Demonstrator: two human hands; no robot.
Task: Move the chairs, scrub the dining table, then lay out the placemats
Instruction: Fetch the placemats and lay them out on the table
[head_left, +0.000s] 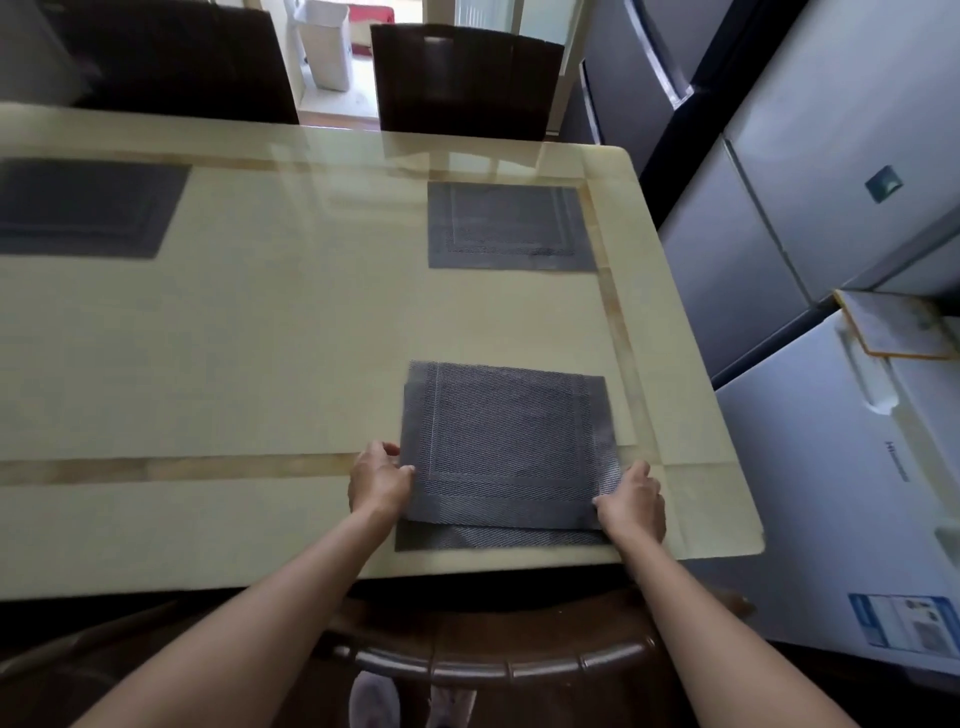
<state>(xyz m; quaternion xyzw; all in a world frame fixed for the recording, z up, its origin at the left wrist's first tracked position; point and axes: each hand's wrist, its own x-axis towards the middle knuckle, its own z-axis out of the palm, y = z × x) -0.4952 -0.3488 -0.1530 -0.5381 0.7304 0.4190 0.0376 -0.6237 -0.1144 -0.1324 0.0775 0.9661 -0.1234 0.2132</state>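
Both hands grip top placemat (506, 447) (long axis left-right, slightly skewed).

Four grey woven rectangular placemats lie on the cream glossy dining table (311, 322): two stacked at its near edge (506, 441) (498, 540), two toward its far side (506, 226) (83, 208). Three dark brown chairs surround it (462, 78) (176, 57) (493, 649).

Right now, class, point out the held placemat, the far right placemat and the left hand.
held placemat (506, 441), head view, woven centre.
far right placemat (511, 226), head view, centre.
left hand (379, 480), head view, back of hand.
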